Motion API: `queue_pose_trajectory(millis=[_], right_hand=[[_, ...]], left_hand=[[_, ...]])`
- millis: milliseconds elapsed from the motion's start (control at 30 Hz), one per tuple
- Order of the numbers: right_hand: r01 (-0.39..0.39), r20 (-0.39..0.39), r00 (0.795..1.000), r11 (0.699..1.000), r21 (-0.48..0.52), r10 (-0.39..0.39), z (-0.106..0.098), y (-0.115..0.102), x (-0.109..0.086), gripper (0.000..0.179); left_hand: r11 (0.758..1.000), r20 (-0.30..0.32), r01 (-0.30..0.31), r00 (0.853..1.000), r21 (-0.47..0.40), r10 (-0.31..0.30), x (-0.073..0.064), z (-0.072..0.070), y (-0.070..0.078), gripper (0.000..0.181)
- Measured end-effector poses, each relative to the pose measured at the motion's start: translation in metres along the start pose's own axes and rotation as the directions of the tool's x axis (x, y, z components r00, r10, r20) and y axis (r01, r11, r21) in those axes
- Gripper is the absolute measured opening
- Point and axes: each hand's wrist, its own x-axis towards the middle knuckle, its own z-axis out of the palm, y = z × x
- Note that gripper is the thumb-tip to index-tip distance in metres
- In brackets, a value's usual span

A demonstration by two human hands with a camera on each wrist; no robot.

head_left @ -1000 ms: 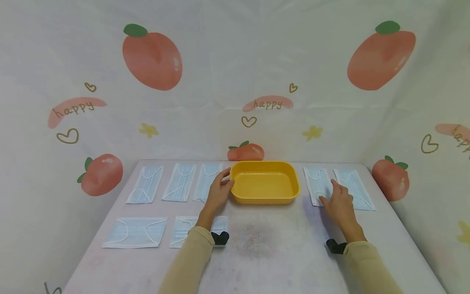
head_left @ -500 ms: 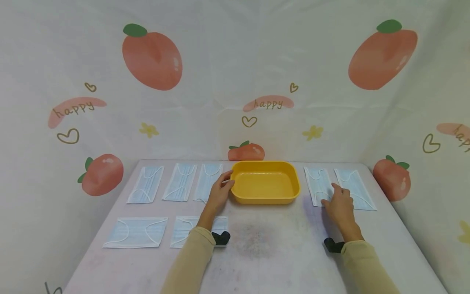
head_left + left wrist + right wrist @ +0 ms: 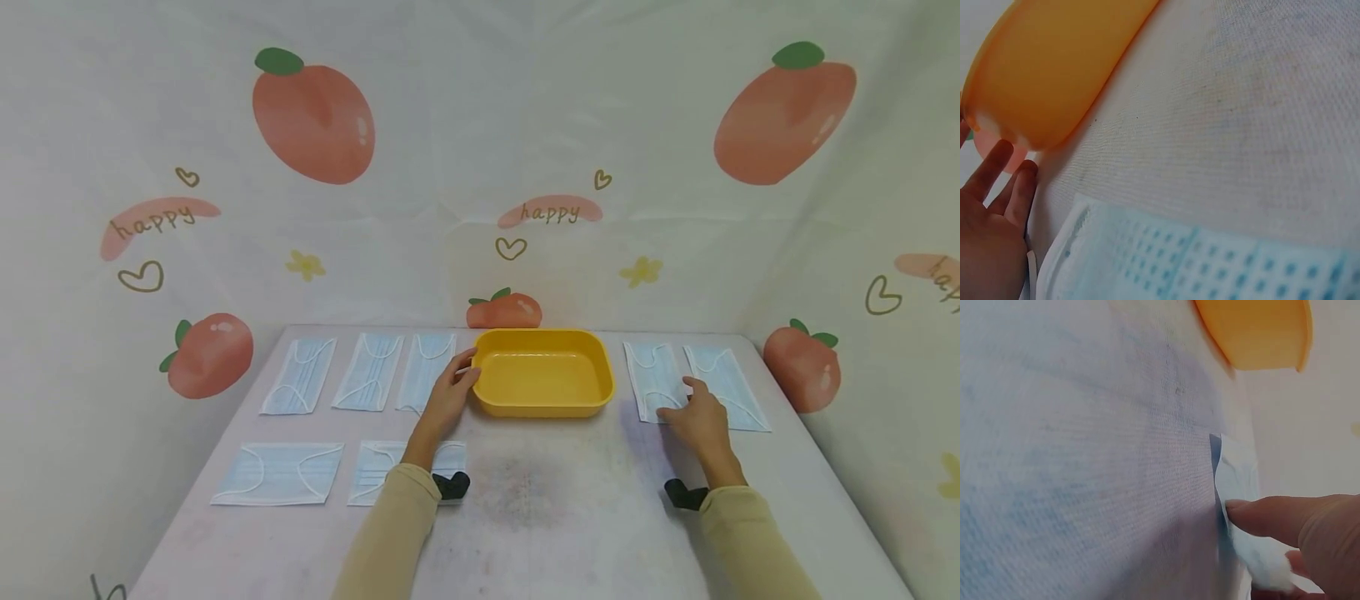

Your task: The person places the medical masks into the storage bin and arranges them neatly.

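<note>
In the head view my left hand (image 3: pixel 447 393) rests its fingertips at the left end of a yellow plastic tray (image 3: pixel 543 410). Its fingers look mostly straight against the tray's end in the left wrist view. On the right side, my right hand (image 3: pixel 701 425) grips a pale blue face mask (image 3: pixel 647 367) near its front end. The right wrist view shows the thumb (image 3: pixel 1260 515) against the mask's raised edge, the other fingers curled at the far side. Just right of it lies a second face mask (image 3: pixel 731 387), partly covered by the hand.
Several face masks lie flat on the left: three in a back row, including one mask (image 3: pixel 367 371), and two nearer, including another mask (image 3: pixel 277 475). My left forearm (image 3: pixel 393 517) crosses the nearer right one. A fruit-printed cloth (image 3: pixel 420 167) stands behind the white table (image 3: pixel 540 533).
My right hand's fingers have drawn closer to the thumb at the mask's front end. The left hand stays at the tray, which has not moved.
</note>
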Motion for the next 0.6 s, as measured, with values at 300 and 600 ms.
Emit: queue_pose_trajectory(millis=[300, 600], right_hand=[[-0.013, 0.027, 1.000, 0.999, 0.034, 0.013, -0.0004, 0.0026, -0.0013, 0.065], [-0.019, -0.048, 0.998, 0.986, 0.164, 0.028, -0.0037, 0.0050, -0.0034, 0.055]], left_hand=[[0.999, -0.008, -0.003, 1.000, -0.034, 0.003, -0.0008, 0.0010, 0.0024, 0.043], [0.999, 0.007, -0.013, 1.000, -0.045, 0.014, 0.0003, -0.0003, 0.0019, 0.044]])
